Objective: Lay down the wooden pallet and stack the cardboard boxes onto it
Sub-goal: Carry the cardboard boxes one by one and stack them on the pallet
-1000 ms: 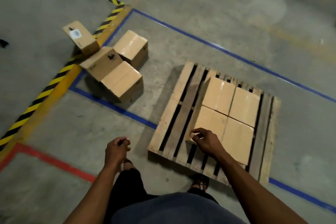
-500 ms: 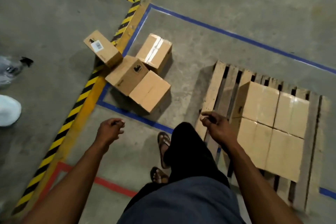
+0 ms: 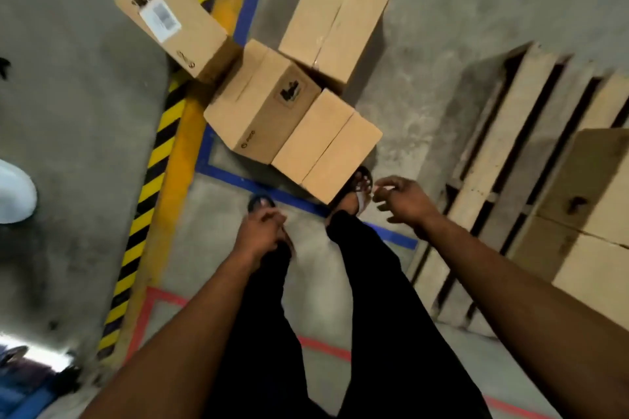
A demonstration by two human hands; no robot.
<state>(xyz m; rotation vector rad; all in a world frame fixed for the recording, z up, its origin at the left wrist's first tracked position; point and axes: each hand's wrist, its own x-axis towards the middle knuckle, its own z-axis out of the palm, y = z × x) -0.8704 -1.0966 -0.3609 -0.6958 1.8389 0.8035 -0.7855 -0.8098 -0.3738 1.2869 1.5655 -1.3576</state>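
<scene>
The wooden pallet (image 3: pixel 490 160) lies flat on the floor at the right, with cardboard boxes (image 3: pixel 592 187) stacked on its right part. Several loose cardboard boxes sit on the floor ahead: the nearest box (image 3: pixel 326 146), a box with a black mark (image 3: pixel 262 109), a taped box (image 3: pixel 335 15) behind them and a labelled box (image 3: pixel 170 17) at the left. My right hand (image 3: pixel 405 201) hovers just right of the nearest box, fingers loosely spread, holding nothing. My left hand (image 3: pixel 260 231) hangs over my leg with fingers loosely curled, holding nothing.
A yellow-and-black striped line (image 3: pixel 149 173) and blue floor tape (image 3: pixel 238 180) run past the loose boxes. Red tape (image 3: pixel 149 303) marks the floor near my legs. A white rounded object (image 3: pixel 13 194) sits at the left edge. My sandalled feet (image 3: pixel 357 187) stand by the nearest box.
I have stepped away from the pallet toward the loose boxes, which now fill the upper middle. My right hand has left the pallet boxes and moved near the nearest loose box.
</scene>
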